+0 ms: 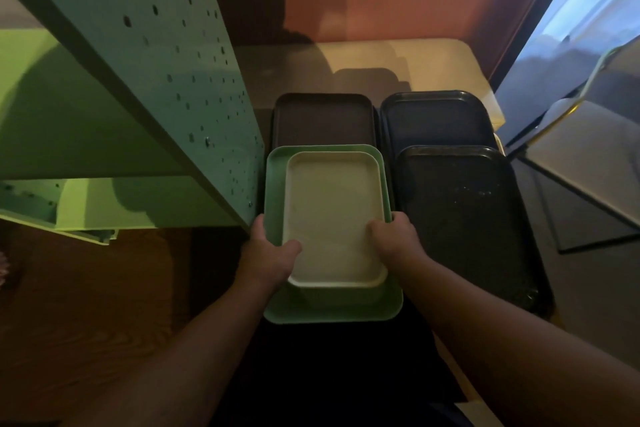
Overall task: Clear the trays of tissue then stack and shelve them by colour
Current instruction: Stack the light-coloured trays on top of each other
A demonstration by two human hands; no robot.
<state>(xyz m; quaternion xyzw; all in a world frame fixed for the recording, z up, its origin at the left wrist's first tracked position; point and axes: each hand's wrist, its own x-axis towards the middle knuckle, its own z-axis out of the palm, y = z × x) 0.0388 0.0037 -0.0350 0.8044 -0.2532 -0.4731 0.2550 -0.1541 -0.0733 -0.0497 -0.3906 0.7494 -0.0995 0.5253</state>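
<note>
From the head view, I am holding a white tray (332, 215) that is sitting nested inside a larger green tray (332, 308), and both of my hands are clamped on the pair. My left hand (268, 253) is gripping the left side, with the fingers wrapping around the outer edge of the green tray and the thumb pressing over the white tray's left rim. My right hand (394, 239) is gripping the right side in the same way, with the thumb lying inside the white tray near its right rim and the fingers curling around the outside. The white tray is lying flat and off-centre in the green one, pushed toward the far right corner, so a broad band of green is showing along the near edge and a narrower one along the left. I am seeing no tissue in the white tray.

Beyond the pair, a dark brown tray (323, 118) is lying on the bench (398, 59), partly covered by the far edge of the green tray. To its right a dark blue tray (436, 118) is lying beside it, and nearer to me a black tray (460, 218) is overlapping the blue one's near edge, just beside my right hand. I cannot tell whether these dark trays are single or stacked.

On my left a pale green shelf unit (173, 62) with a perforated side panel is standing close against the trays, its lower shelf (86, 204) showing to the left
</note>
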